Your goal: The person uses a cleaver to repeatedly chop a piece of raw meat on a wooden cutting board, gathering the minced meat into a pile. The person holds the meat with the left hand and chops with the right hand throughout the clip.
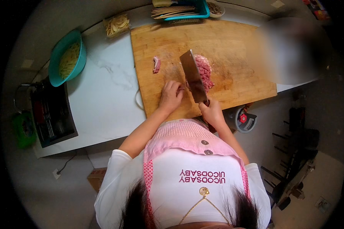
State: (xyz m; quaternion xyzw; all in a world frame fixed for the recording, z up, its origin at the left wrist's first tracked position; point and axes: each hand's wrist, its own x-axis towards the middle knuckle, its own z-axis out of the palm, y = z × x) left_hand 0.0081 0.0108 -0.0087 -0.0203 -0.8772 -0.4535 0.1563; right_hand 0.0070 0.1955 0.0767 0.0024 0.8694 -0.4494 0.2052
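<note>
My right hand (211, 113) grips the handle of a cleaver (193, 77), its broad blade pointing away from me over a wooden cutting board (235, 43). Right of the blade, and partly hidden by it, lies a mound of chopped raw meat (204, 71). My left hand (170, 96) rests on the board left of the blade with its fingers curled. Something reddish, perhaps meat, shows at those fingertips; whether they hold it is unclear. A separate strip of raw meat (156, 64) with a pale fatty edge lies farther off, to the left.
A teal basket (186, 17) with wooden skewers and a bowl (216, 10) stand behind the board. Sliced pale food fills a clear container (117, 26); a turquoise bowl (81, 61) holds more. The sink (54, 114) is left, a gas cylinder (245, 120) below right. A blur covers the right end.
</note>
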